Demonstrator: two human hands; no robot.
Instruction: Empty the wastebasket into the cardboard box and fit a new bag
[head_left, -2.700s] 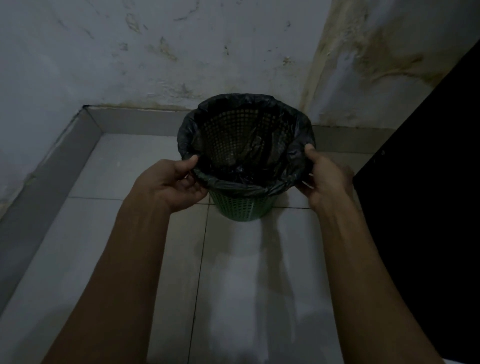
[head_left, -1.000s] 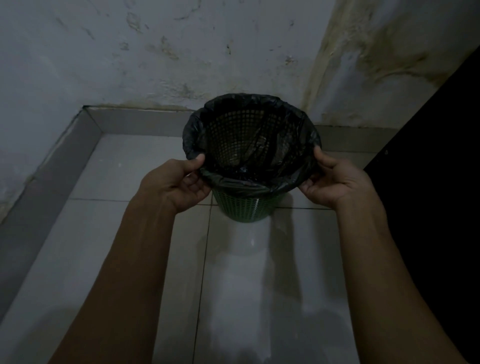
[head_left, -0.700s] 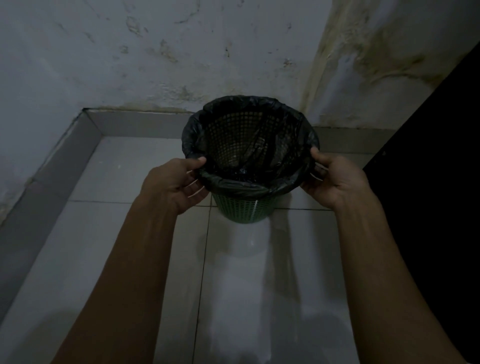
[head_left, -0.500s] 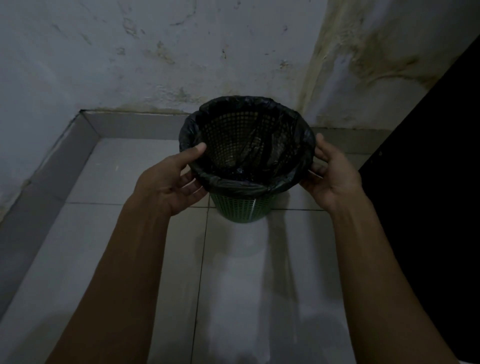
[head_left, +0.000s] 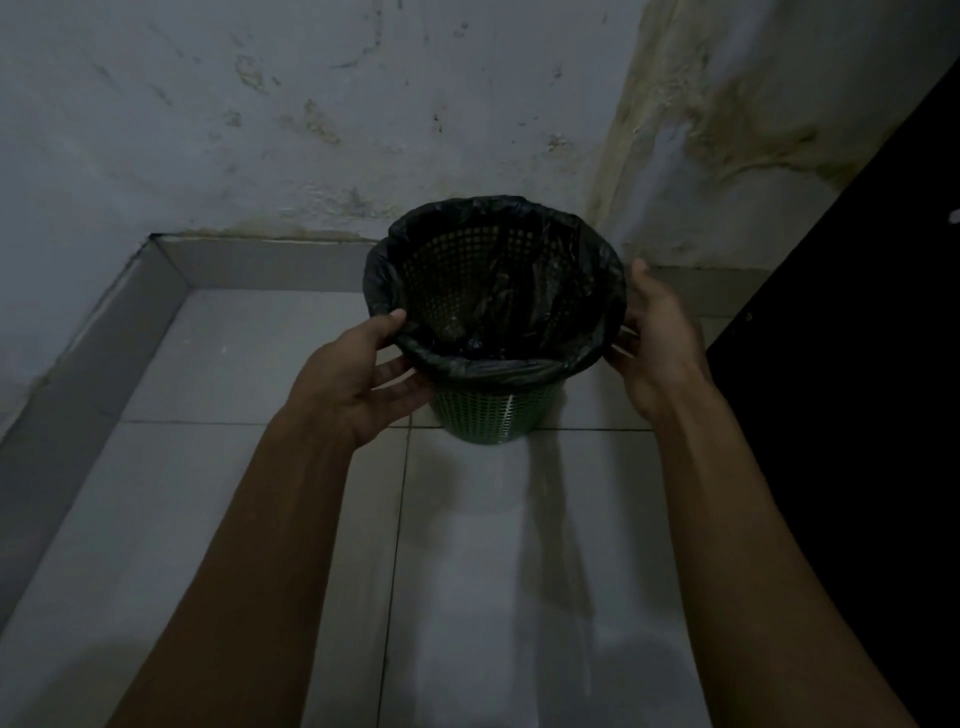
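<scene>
Floor tiles (head_left: 249, 364) carry a green wastebasket (head_left: 485, 415) upright near the wall corner, black bag (head_left: 498, 366) folded over its rim. Left hand (head_left: 358, 379) and right hand (head_left: 657, 343) flank the rim, fingers straight, touching the bag.

Both arms outstretched, left hand (head_left: 358, 382) and right hand (head_left: 657, 340) open, palms inward

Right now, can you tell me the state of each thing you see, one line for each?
wastebasket: upright on the tiled floor, lined.
black bag: fitted inside, its edge folded over the rim.
left hand: open, thumb on the bag's edge, fingers under the rim.
right hand: open, fingers straight beside the rim.
floor: tiled, bare around the basket.
</scene>
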